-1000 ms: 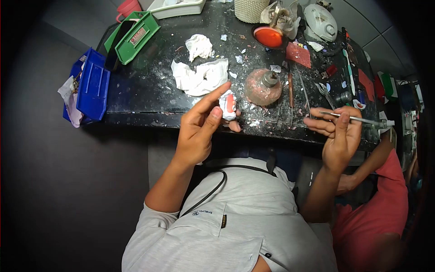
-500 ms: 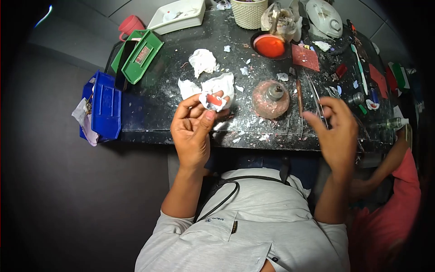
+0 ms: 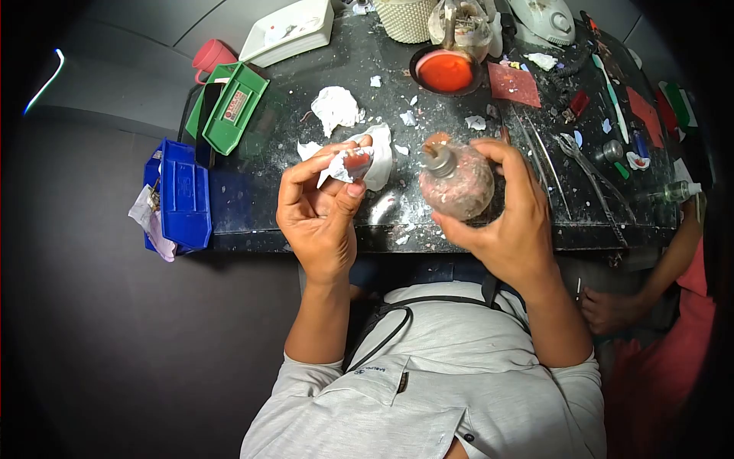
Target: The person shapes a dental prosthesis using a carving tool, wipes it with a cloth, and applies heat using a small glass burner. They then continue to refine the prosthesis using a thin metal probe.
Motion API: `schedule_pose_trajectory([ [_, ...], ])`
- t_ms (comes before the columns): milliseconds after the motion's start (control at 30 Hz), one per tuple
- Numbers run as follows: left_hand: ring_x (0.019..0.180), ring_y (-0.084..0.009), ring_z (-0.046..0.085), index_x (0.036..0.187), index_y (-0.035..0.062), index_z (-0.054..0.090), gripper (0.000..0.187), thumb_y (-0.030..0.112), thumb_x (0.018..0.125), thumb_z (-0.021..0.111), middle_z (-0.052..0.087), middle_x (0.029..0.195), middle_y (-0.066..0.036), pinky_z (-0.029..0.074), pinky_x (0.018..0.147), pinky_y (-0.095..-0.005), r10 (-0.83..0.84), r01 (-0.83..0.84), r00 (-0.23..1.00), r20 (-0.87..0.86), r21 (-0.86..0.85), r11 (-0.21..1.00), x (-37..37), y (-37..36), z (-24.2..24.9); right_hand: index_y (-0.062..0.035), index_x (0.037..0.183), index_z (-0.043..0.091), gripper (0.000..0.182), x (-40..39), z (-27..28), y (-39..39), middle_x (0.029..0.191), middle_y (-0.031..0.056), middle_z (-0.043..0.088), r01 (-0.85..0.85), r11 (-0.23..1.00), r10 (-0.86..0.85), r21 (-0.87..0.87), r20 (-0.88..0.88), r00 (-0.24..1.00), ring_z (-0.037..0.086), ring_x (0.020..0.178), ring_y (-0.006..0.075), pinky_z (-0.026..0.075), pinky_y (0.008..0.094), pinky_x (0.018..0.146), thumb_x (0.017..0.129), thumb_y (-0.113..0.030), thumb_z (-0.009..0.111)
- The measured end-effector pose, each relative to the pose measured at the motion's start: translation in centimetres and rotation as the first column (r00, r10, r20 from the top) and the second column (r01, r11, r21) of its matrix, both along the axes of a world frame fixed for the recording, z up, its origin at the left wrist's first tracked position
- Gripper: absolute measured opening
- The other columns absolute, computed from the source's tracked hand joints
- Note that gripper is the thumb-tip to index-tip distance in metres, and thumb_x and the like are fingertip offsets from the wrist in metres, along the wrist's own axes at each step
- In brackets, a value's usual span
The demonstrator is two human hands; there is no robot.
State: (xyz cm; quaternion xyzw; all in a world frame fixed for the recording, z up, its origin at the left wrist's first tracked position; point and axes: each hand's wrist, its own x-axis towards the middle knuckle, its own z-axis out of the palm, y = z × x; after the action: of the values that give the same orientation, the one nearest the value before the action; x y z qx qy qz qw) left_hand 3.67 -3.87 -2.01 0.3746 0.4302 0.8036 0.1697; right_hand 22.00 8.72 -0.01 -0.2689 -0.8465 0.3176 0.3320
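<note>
Between the thumb and fingers of my left hand (image 3: 321, 206) is a small white piece with a red patch (image 3: 354, 162). My right hand (image 3: 514, 222) is wrapped round the right side of a round burner bottle (image 3: 456, 187), its metal neck tilted to the left, with an orange glow at the top. White crumpled tissue (image 3: 380, 164) lies behind the left fingers, and a white lump (image 3: 335, 109) sits farther back. Beyond the bottle stands a dark bowl of red material (image 3: 446, 72).
Blue bin (image 3: 186, 195) and green bin (image 3: 237, 109) stand at the left, a white tray (image 3: 289, 32) behind. Metal tools (image 3: 600, 183) and a toothbrush (image 3: 613, 99) lie at the right. A co-worker's arm (image 3: 664, 271) is at the right edge.
My right hand has moved left from the tools and taken hold of the bottle, which is now tilted. The piece in my left hand has turned. The view has shifted slightly.
</note>
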Motion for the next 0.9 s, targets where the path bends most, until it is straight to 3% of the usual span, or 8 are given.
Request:
schedule_pose_trajectory([
  [33, 0.121, -0.0361, 0.063, 0.119, -0.0021, 0.055, 0.035, -0.008, 0.088, 0.071, 0.062, 0.126, -0.024, 0.054, 0.104, -0.0456, -0.001, 0.002, 1.000, -0.029, 0.015, 1.000, 0.1, 0.1, 0.1, 0.0005, 0.125, 0.054, 0.073, 0.1, 0.2, -0.4, 0.113, 0.0188, 0.065, -0.069, 0.972, 0.054, -0.224, -0.073, 0.996, 0.066, 0.102, 0.0375, 0.053, 0.0443, 0.089, 0.065, -0.020, 0.091],
  [100, 0.121, -0.0367, 0.063, 0.118, -0.0017, 0.056, 0.035, -0.008, 0.088, 0.071, 0.063, 0.124, -0.024, 0.054, 0.104, -0.0466, -0.016, 0.017, 0.999, -0.042, 0.027, 0.999, 0.3, 0.2, 0.2, 0.0005, 0.126, 0.053, 0.073, 0.2, 0.6, -0.8, 0.108, 0.0201, 0.067, -0.120, 0.977, 0.099, -0.177, -0.124, 0.987, 0.070, 0.096, 0.0380, 0.056, 0.0428, 0.083, 0.066, -0.019, 0.090],
  [167, 0.121, -0.0374, 0.063, 0.117, -0.0013, 0.057, 0.034, -0.009, 0.087, 0.072, 0.063, 0.123, -0.023, 0.054, 0.104, -0.0475, -0.030, 0.032, 0.998, -0.056, 0.041, 0.999, 0.4, 0.4, 0.2, -0.0009, 0.126, 0.056, 0.074, 0.1, 1.0, -1.4, 0.105, 0.0151, 0.069, -0.149, 0.974, 0.125, -0.172, -0.142, 0.982, 0.069, 0.096, 0.0249, 0.055, 0.0361, 0.087, 0.062, -0.015, 0.092],
  [333, 0.122, -0.0396, 0.062, 0.116, -0.0012, 0.059, 0.033, -0.009, 0.087, 0.072, 0.064, 0.122, -0.023, 0.054, 0.103, -0.0517, -0.026, 0.034, 0.991, -0.129, 0.060, 0.998, 0.7, 0.5, 0.7, 0.0002, 0.126, 0.056, 0.076, 0.0, 1.1, -1.8, 0.105, 0.0148, 0.069, -0.190, 0.967, 0.161, -0.169, -0.174, 0.972, 0.069, 0.096, 0.0242, 0.055, 0.0353, 0.087, 0.061, -0.015, 0.092],
  [433, 0.122, -0.0400, 0.062, 0.117, -0.0014, 0.059, 0.033, -0.009, 0.087, 0.071, 0.063, 0.122, -0.023, 0.054, 0.102, -0.0519, -0.023, 0.037, 0.986, -0.166, 0.077, 0.996, 0.7, 0.5, 0.9, 0.0016, 0.124, 0.054, 0.073, 0.1, 1.2, -1.8, 0.104, 0.0184, 0.067, -0.233, 0.962, 0.201, -0.145, -0.209, 0.957, 0.070, 0.093, 0.0345, 0.057, 0.0403, 0.083, 0.065, -0.019, 0.091],
  [500, 0.122, -0.0401, 0.062, 0.117, -0.0015, 0.059, 0.032, -0.009, 0.087, 0.071, 0.063, 0.122, -0.023, 0.055, 0.102, -0.0519, -0.022, 0.036, 0.985, -0.169, 0.075, 0.997, 0.7, 0.5, 0.8, 0.0001, 0.126, 0.056, 0.078, 0.1, 1.4, -1.9, 0.106, 0.0143, 0.069, -0.184, 0.963, 0.152, -0.196, -0.168, 0.974, 0.070, 0.097, 0.0235, 0.055, 0.0349, 0.087, 0.060, -0.015, 0.093],
  [733, 0.123, -0.0401, 0.061, 0.117, -0.0021, 0.060, 0.032, -0.010, 0.088, 0.069, 0.063, 0.122, -0.023, 0.055, 0.102, -0.0511, -0.041, 0.050, 0.985, -0.169, 0.054, 0.997, 0.7, 0.3, 0.9, 0.0015, 0.123, 0.055, 0.073, 0.4, 1.6, -2.0, 0.104, 0.0184, 0.067, -0.230, 0.960, 0.195, -0.159, -0.212, 0.958, 0.071, 0.092, 0.0332, 0.057, 0.0396, 0.083, 0.064, -0.020, 0.091],
  [900, 0.123, -0.0398, 0.061, 0.117, -0.0027, 0.060, 0.030, -0.011, 0.089, 0.067, 0.064, 0.123, -0.023, 0.055, 0.101, -0.0507, -0.057, 0.068, 0.983, -0.172, 0.054, 0.996, 0.7, 0.3, 0.7, 0.0004, 0.127, 0.056, 0.078, 0.6, 2.1, -2.0, 0.107, 0.0146, 0.070, -0.244, 0.953, 0.207, -0.180, -0.199, 0.958, 0.070, 0.098, 0.0230, 0.055, 0.0339, 0.089, 0.060, -0.016, 0.093],
])
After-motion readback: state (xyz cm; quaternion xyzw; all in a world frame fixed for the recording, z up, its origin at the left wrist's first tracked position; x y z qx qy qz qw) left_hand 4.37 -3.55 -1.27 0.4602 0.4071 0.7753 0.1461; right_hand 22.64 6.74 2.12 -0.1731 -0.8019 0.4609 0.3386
